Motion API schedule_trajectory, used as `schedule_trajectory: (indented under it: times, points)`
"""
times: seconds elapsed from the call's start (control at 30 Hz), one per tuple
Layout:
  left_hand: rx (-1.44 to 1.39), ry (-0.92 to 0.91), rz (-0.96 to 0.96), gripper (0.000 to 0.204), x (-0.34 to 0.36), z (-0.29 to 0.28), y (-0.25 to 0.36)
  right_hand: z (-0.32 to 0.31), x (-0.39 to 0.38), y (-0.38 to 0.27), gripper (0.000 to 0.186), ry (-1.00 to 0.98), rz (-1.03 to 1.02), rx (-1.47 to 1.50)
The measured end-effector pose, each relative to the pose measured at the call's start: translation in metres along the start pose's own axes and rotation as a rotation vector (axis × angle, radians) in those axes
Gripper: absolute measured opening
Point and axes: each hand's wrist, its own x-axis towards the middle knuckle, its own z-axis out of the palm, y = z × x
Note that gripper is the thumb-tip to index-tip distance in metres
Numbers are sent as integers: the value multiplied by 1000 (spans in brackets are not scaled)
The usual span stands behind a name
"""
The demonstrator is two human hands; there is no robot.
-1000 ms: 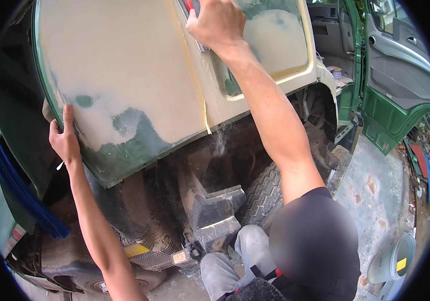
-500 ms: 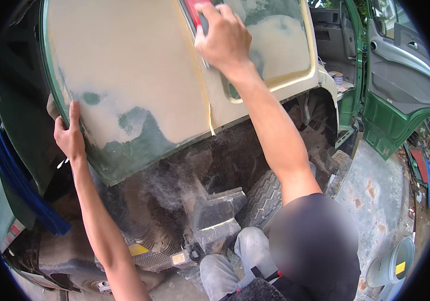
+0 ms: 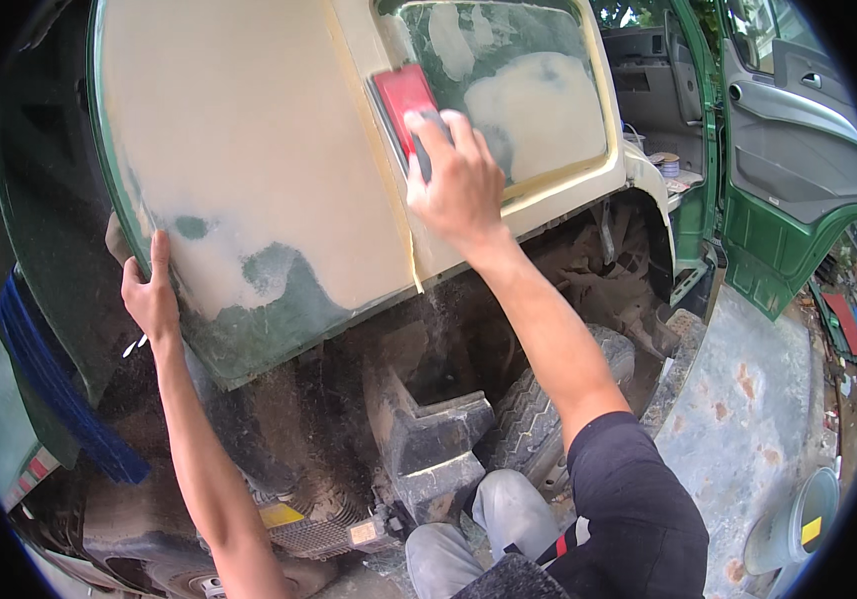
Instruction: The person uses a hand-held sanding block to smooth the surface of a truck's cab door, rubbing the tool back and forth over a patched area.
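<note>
A vehicle cab's side panel (image 3: 239,130) fills the upper left, coated in beige filler with green patches near its lower edge. My left hand (image 3: 152,298) grips the panel's left edge, thumb on the front face and the other fingers partly hidden behind it. In my right hand (image 3: 460,190) is a red and grey sanding block (image 3: 406,98), lying against the pale strip between the panel and a recessed window-shaped area (image 3: 538,100). A strip of yellowish tape (image 3: 411,262) runs down beside that strip, its loose end hanging past the bottom edge.
Under the panel are a dark box-like part (image 3: 433,429) and a treaded tyre (image 3: 538,399). A green door (image 3: 788,150) stands open at the right, with a grey bucket (image 3: 810,504) lower down. Blue bristle-like strips (image 3: 64,384) hang at the left.
My right hand has drawn the sanding block down the pale strip toward me. My left hand keeps its hold on the panel's edge. The dust cloud below has thinned.
</note>
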Motion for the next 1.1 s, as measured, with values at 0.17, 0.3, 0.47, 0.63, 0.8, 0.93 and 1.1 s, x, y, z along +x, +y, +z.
schedule_trajectory:
  times: [0.17, 0.3, 0.47, 0.63, 0.8, 0.93, 1.1]
  points:
    - [-51, 37, 10, 63, -5, 6, -1, 8, 33, -3, 42, 4, 23, 42]
    - [-91, 72, 31, 62, -8, 13, 2, 38, 180, -2, 23, 125, -49, -24]
    - [-81, 69, 7, 55, -1, 1, 0, 5, 51, -13, 44, -12, 27, 20]
    - [-84, 47, -15, 52, -6, 0, -7, -5, -30, -4, 51, 1, 18, 15]
    - [-99, 84, -7, 58, -9, 16, 3, 30, 164, -1, 21, 113, -31, -49]
    - [6, 43, -46, 65, 2, 4, -17, 11, 32, -7, 43, -14, 34, -30]
    - [-15, 93, -41, 69, -4, 9, 0, -6, -60, -3, 45, -1, 17, 10]
